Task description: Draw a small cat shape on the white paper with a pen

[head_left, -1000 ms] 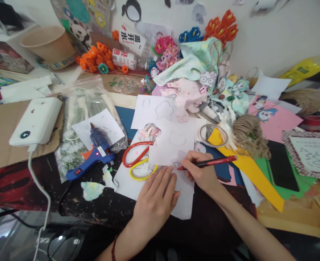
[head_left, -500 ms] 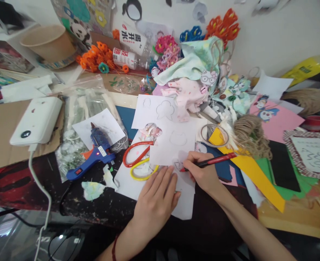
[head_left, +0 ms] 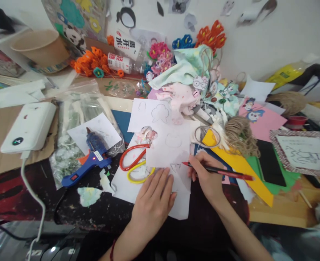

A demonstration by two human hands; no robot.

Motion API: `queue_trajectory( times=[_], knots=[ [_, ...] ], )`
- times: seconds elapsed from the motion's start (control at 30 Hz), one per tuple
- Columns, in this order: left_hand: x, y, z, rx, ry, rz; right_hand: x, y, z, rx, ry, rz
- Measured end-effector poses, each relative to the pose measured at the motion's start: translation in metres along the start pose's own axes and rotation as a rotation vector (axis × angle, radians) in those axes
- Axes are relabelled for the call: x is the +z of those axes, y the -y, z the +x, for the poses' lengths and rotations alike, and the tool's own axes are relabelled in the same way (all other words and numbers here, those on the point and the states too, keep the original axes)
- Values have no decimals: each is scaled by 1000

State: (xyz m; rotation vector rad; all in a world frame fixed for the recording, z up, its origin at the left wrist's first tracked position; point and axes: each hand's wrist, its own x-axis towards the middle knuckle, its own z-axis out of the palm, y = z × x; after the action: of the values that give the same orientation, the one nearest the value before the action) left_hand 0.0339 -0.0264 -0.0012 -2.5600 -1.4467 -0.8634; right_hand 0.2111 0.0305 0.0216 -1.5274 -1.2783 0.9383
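Observation:
My left hand lies flat with its fingers stretched out over the lower edge of the white paper. In my right hand is a red and black pen, its red tip beside a small pencil sketch. Faint outlines, one like a cat's head and one like a cloud, show higher on the sheets. Left of the paper are a red loop handle and a yellow one, partly under the sheet.
A blue glue gun rests on white paper at the left, near a white power bank with a cable. Twine, a tape roll, yellow paper and a black phone lie at the right. Fabric is piled behind.
The pen has tilted, its back end now lower and its tip lifted to the right of the small sketch. My right hand has shifted away from that sketch. The whole view has turned slightly right.

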Motion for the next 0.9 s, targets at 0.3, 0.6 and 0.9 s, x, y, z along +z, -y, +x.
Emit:
queue_trajectory(
  times=[0.3, 0.6, 0.9],
  knots=[
    [0, 0, 1, -2, -6, -41, 15, -6, -42, 56, -151, -70],
    [0, 0, 2, -13, 5, -45, 12, -4, -40, 69, -41, -223],
    [0, 0, 2, -15, 6, -44, 13, -8, -40, 46, -37, -234]
  ],
)
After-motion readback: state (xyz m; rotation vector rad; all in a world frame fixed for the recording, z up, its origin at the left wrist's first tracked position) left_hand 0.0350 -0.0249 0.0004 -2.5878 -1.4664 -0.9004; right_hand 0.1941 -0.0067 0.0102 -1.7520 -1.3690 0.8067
